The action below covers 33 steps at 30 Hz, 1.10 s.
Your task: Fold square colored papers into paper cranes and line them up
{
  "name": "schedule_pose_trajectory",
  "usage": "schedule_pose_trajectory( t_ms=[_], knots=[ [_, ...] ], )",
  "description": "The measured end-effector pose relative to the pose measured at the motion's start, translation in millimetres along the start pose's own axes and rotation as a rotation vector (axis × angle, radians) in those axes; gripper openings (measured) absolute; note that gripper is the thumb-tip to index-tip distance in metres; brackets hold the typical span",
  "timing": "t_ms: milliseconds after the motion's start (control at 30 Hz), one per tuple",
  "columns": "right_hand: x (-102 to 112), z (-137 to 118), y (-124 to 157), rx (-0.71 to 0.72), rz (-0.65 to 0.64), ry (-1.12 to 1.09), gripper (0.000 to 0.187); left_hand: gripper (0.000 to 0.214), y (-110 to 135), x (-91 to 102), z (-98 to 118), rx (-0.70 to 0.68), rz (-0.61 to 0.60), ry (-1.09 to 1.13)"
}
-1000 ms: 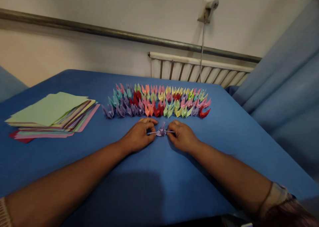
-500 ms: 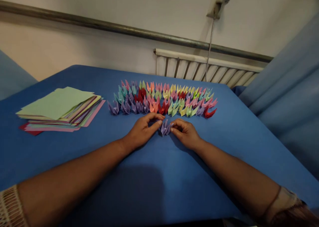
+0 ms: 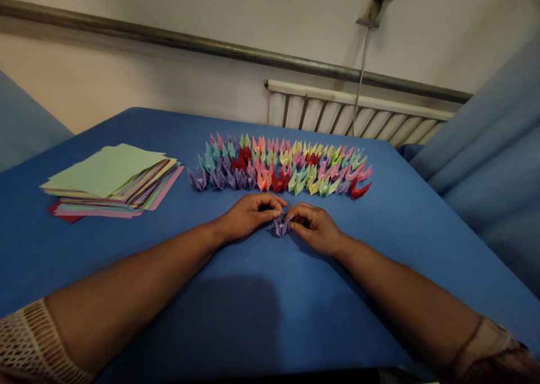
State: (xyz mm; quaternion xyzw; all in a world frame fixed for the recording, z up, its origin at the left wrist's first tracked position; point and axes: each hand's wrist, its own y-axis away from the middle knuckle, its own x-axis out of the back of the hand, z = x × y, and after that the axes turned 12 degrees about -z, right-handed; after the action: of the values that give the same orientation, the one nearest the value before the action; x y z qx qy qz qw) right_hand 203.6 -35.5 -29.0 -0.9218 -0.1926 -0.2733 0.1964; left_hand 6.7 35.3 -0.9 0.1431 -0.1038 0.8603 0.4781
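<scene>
A small purple origami crane (image 3: 281,227) stands low over the blue cloth, held between my two hands. My left hand (image 3: 248,216) comes in from the left, its thumb and bent fingers closed at the crane's upper left side. On the other side, my right hand (image 3: 315,227) pinches the crane's right edge between thumb and curled fingers. Fingertips hide parts of the crane. Just beyond the hands stand several rows of finished paper cranes (image 3: 298,183) in purple, red, pink, yellow, green and blue.
A stack of coloured paper sheets (image 3: 105,173), pale green on top, lies on the left of the blue-covered table (image 3: 202,328). Behind are a radiator (image 3: 333,108), a metal rail (image 3: 211,46) and a wall socket with a plug (image 3: 375,4). A blue curtain (image 3: 498,142) hangs at right.
The purple crane sits slightly lower in view, and my left hand's fingers have shifted a little right over its top. The whole view has moved slightly.
</scene>
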Motion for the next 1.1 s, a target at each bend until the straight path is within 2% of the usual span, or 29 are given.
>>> schedule_pose_trajectory(
  t_ms=[267,467,833,1100],
  knots=[
    [-1.5,-2.7,0.4,-0.01,0.002,0.028,0.006,0.011,-2.1,-0.8,-2.8,-0.021,0.042,-0.06],
    [-1.2,-1.2,0.4,-0.008,0.011,0.041,0.005,0.012,-2.7,-0.1,-7.5,0.004,0.009,-0.062],
    [-1.9,-1.9,1.7,0.005,-0.01,0.026,0.006,0.015,-1.6,0.8,-2.5,-0.055,-0.06,-0.152],
    [-1.3,-1.3,1.2,0.01,-0.019,0.031,0.005,0.018,-1.9,0.5,-3.9,-0.076,-0.05,-0.2]
  ],
)
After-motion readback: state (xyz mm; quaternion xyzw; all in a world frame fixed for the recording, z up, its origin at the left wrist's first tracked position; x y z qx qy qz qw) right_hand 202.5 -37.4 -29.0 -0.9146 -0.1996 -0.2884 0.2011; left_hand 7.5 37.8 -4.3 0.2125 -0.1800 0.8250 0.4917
